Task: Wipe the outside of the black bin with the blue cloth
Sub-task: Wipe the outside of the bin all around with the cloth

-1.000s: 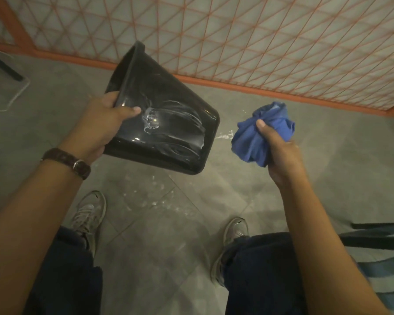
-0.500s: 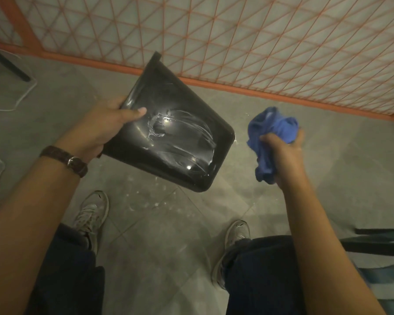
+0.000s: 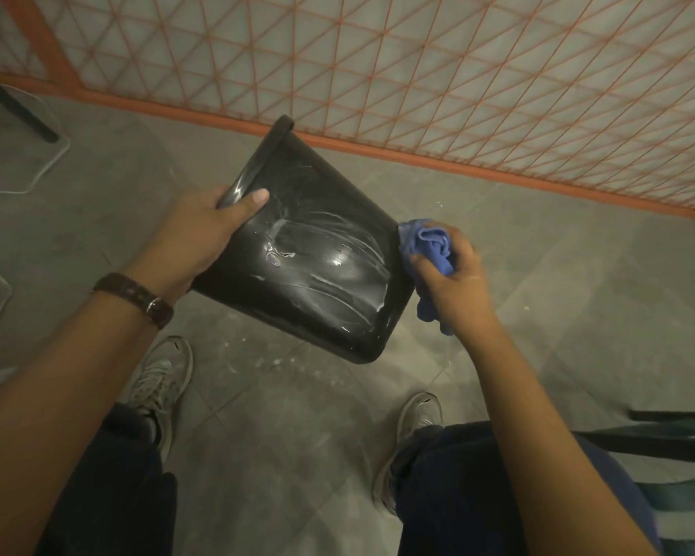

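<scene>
The black bin (image 3: pixel 318 250) hangs tilted in the air, its rim up and to the left, its base low and to the right. White wet streaks cover the side that faces me. My left hand (image 3: pixel 201 230) grips the bin at its rim, thumb lying on the outer wall. My right hand (image 3: pixel 454 274) holds the crumpled blue cloth (image 3: pixel 428 244) at the bin's right edge, close to the base, where the cloth touches the wall.
Grey tiled floor (image 3: pixel 297 435) with white specks lies below, with my two shoes and knees on it. An orange mesh fence (image 3: pixel 418 74) runs behind. A white cable (image 3: pixel 1 186) lies at the left and a dark chair part (image 3: pixel 658 431) at the right.
The bin has tipped further, its base swinging down and right. My right hand has brought the cloth in from free air to the bin's right edge.
</scene>
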